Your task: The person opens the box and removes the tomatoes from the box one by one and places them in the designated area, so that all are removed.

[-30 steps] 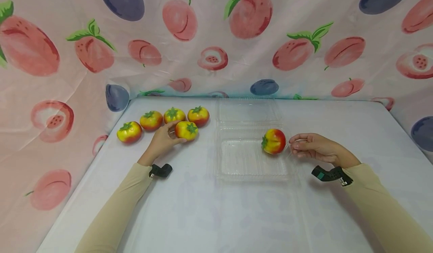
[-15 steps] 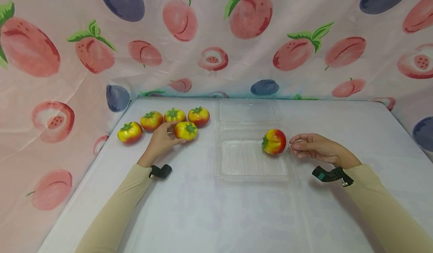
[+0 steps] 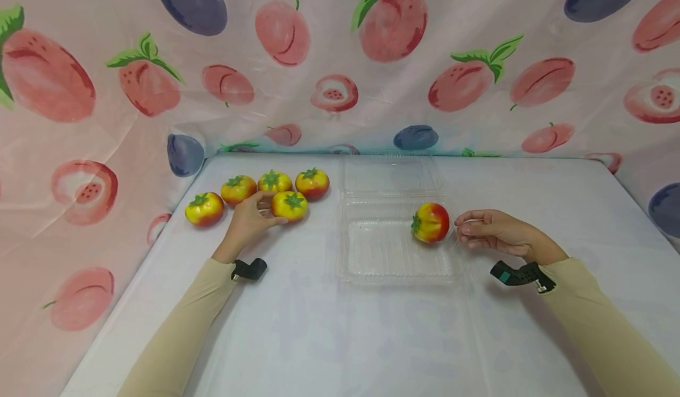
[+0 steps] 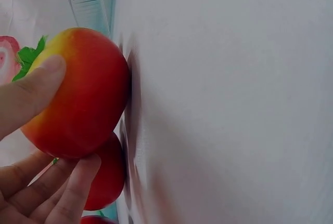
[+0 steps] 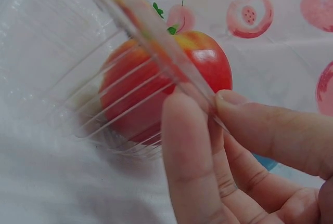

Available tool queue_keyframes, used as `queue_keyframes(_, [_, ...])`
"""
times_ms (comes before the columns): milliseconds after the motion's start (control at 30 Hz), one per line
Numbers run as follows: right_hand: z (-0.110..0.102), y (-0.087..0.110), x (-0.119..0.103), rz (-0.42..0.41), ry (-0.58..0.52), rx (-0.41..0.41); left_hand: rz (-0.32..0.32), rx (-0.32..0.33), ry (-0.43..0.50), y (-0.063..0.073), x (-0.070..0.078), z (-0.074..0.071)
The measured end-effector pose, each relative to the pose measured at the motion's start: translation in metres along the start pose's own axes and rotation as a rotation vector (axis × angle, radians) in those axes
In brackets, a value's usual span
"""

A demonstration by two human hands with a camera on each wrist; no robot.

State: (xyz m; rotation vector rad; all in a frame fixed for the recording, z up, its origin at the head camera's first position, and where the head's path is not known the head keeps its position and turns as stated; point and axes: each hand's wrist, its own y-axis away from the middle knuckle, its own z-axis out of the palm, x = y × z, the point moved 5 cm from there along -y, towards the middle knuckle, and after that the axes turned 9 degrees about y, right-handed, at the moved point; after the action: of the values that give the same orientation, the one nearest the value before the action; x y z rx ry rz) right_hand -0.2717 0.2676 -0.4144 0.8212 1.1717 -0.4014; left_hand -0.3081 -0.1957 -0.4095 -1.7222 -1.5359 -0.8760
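Note:
My left hand (image 3: pixel 248 219) grips a red-and-yellow tomato (image 3: pixel 290 206) with a green, star-shaped leafy top. In the left wrist view, the thumb presses one side of this tomato (image 4: pixel 88 91) and the fingers lie against the other, close over the table. My right hand (image 3: pixel 491 232) pinches the rim of a clear plastic clamshell box (image 3: pixel 395 278) between thumb and fingers at its right side. Inside the box, at its right end, one tomato (image 3: pixel 431 222) lies tipped on its side, its leafy top facing left. In the right wrist view, the box's ribbed wall (image 5: pixel 119 86) partly covers it.
Several more tomatoes stand behind and left of my left hand, among them the leftmost tomato (image 3: pixel 204 209) and the rear right tomato (image 3: pixel 312 183). The box's lid (image 3: pixel 390 173) lies folded back, away from me. A fruit-print curtain (image 3: pixel 329 49) borders the white table (image 3: pixel 329 344).
My left hand has shifted slightly left with the tomato in its grip. The right hand and the box stay where they were.

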Motion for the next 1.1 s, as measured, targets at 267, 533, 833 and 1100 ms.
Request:
queue_keyframes(267, [0.000, 0.000, 0.000, -0.018, -0.008, -0.030, -0.020, -0.004, 0.017, 0.000, 0.000, 0.000])
queue_keyframes(533, [0.000, 0.000, 0.000, -0.011, 0.000, -0.006, -0.061, -0.003, 0.044, -0.003, -0.002, 0.006])
queue_keyframes(833, [0.000, -0.001, 0.000, -0.020, 0.013, -0.008, -0.065, 0.007, 0.037, -0.003, -0.001, 0.008])
queue_keyframes(1100, [-0.001, 0.000, 0.000, -0.010, 0.007, 0.004, -0.042, 0.004, 0.019, -0.002, -0.003, 0.004])
